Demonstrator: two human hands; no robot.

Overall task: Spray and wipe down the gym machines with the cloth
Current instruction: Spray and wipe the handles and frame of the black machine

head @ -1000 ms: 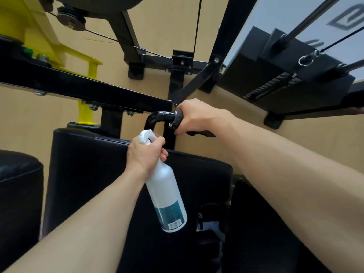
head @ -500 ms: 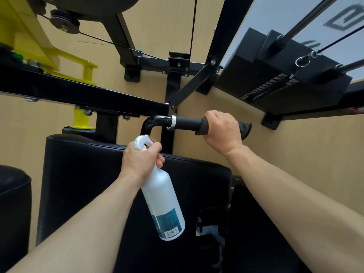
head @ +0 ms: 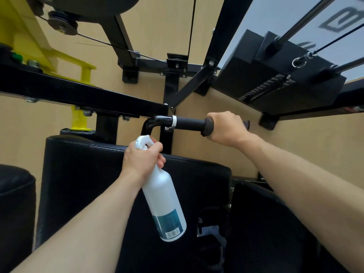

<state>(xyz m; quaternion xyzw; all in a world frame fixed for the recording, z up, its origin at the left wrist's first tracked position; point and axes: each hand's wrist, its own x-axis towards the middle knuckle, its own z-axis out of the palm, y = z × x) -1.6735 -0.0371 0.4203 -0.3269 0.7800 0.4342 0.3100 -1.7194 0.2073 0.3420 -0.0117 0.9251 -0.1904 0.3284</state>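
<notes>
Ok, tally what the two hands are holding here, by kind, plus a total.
White plastic spray bottle, gripped by left hand: 1
Dark cloth, wrapped round the black foam handle grip by right hand: 1
Total: 2

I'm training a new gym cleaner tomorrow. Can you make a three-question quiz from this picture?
1. True or false: the left hand holds the spray bottle.
2. What does the right hand grip?
A) the pulley
B) the handle with a dark cloth
C) the back pad
3. Fill in: the bottle's nozzle points up toward the ____.

Key: 1 true; 2 B; 3 handle.
</notes>
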